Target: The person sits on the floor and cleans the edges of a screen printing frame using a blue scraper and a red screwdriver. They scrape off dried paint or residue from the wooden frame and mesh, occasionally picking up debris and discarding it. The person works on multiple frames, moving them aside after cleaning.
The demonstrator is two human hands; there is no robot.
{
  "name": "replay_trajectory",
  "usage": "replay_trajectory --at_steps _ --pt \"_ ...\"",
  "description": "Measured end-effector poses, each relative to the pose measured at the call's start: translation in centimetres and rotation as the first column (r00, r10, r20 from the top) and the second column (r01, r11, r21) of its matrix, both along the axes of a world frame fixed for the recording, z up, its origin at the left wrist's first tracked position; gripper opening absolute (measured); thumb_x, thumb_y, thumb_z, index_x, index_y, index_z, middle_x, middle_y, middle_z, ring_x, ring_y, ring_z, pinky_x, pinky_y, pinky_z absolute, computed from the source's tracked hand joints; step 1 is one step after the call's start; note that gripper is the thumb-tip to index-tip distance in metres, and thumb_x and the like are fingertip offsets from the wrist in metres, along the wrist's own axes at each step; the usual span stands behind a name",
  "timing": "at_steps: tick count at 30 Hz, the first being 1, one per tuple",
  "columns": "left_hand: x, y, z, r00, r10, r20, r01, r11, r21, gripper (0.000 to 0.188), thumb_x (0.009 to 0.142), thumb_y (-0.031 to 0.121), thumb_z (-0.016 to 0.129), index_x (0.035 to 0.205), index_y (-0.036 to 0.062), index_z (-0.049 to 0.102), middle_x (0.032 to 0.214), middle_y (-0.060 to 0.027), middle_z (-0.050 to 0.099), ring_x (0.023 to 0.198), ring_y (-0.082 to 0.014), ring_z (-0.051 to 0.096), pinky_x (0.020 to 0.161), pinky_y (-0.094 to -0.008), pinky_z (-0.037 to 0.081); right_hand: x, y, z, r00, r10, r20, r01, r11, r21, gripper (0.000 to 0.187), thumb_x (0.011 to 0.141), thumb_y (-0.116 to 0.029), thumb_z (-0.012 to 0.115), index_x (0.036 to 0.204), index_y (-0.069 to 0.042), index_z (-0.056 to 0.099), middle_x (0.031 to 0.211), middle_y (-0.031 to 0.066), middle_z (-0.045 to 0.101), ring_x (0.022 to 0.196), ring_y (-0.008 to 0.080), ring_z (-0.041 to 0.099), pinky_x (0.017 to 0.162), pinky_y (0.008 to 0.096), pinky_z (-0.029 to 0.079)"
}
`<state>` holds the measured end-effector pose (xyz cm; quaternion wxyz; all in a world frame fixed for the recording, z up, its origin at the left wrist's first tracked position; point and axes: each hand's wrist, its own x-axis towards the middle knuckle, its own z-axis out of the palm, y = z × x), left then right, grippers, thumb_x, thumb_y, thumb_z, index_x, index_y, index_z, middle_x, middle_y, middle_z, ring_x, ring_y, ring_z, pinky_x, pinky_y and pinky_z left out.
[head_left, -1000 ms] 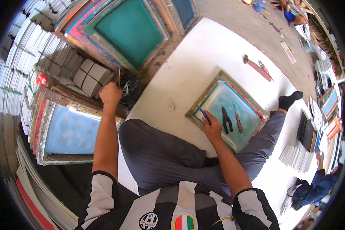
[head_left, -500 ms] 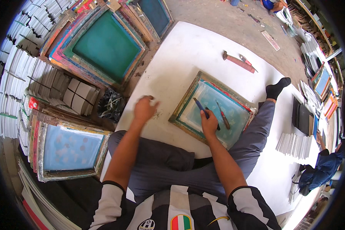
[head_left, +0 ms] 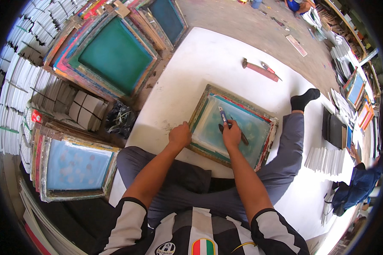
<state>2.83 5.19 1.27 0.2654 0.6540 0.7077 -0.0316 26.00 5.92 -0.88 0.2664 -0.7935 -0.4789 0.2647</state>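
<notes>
A wooden-framed printing screen (head_left: 256,103) with pale blue mesh lies on the white surface before my legs. My left hand (head_left: 180,135) is closed at its left rim, fingers curled against the wood; where they meet it is partly hidden. Over the mesh, my right hand (head_left: 232,134) grips a blue and white utility knife (head_left: 222,113), its front end pointing away from me. A dark-handled tool (head_left: 244,138) shows beside that hand, partly covered by it.
Beyond the screen lie a red-handled hammer (head_left: 261,72) and a small red tool (head_left: 268,68). Stacked screens (head_left: 115,55) stand at left, with one blue-meshed screen (head_left: 76,165) nearer. My outstretched foot (head_left: 304,99) borders the right side; a white paper stack (head_left: 325,161) sits beyond.
My left hand has come right and closed at the screen's rim. The screen has turned slightly counterclockwise and shifted left. The knife has swung more upright in my right hand.
</notes>
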Motion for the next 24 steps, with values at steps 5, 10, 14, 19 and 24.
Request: replay_trajectory --at_steps 5,10,14,19,24 --pt "-2.0 -1.1 1.4 0.996 -0.086 0.035 0.087 0.995 -0.043 0.047 0.093 0.042 0.072 0.113 0.0007 0.059 0.101 -0.0224 0.073 0.097 -0.0408 0.073 0.081 -0.0520 0.059 -0.9 0.6 -1.2 0.994 0.103 -0.019 -0.104 0.993 -0.048 0.032 0.096 -0.032 0.067 0.115 -0.007 0.068 0.094 0.0176 0.074 0.091 0.0389 0.071 0.081 0.0493 0.054" --pt "-1.7 1.5 0.0 0.991 -0.061 0.120 0.059 0.998 0.019 0.056 0.100 0.054 0.060 0.110 -0.0008 0.058 0.092 -0.0236 0.071 0.088 -0.0444 0.071 0.075 -0.0566 0.056 -2.6 0.0 -3.5 0.980 0.134 -0.148 -0.135 0.991 0.003 0.029 0.100 -0.028 0.064 0.117 -0.006 0.069 0.090 0.0156 0.073 0.084 0.0335 0.071 0.077 0.0453 0.053" --pt "-2.0 3.6 -2.2 0.976 -0.043 0.215 0.037 0.999 0.033 0.058 0.102 0.057 0.054 0.110 -0.0004 0.056 0.091 -0.0247 0.071 0.088 -0.0445 0.071 0.074 -0.0573 0.055 -5.3 0.1 -0.6 0.965 0.181 -0.189 -0.182 0.983 0.013 0.036 0.101 -0.033 0.064 0.124 -0.005 0.068 0.097 0.0218 0.073 0.091 0.0409 0.071 0.082 0.0491 0.053" --pt "-1.7 4.7 -2.5 0.952 -0.041 0.305 0.056 0.998 -0.041 0.046 0.106 0.050 0.050 0.113 0.0047 0.053 0.089 -0.0237 0.071 0.086 -0.0444 0.071 0.072 -0.0574 0.054 -5.6 1.0 0.0 0.971 0.181 -0.157 -0.187 0.982 -0.025 0.040 0.102 -0.037 0.063 0.126 -0.005 0.068 0.100 0.0208 0.072 0.091 0.0382 0.071 0.083 0.0465 0.053" --pt "-1.6 5.0 -2.1 0.954 -0.037 0.298 0.062 0.995 -0.075 0.035 0.110 0.042 0.040 0.115 0.0088 0.052 0.091 -0.0216 0.072 0.085 -0.0450 0.070 0.070 -0.0586 0.053 -4.2 2.3 -0.1 0.996 0.093 -0.016 -0.093 0.995 -0.046 0.037 0.102 -0.033 0.063 0.127 -0.005 0.067 0.098 0.0189 0.073 0.088 0.0347 0.070 0.083 0.0449 0.053"
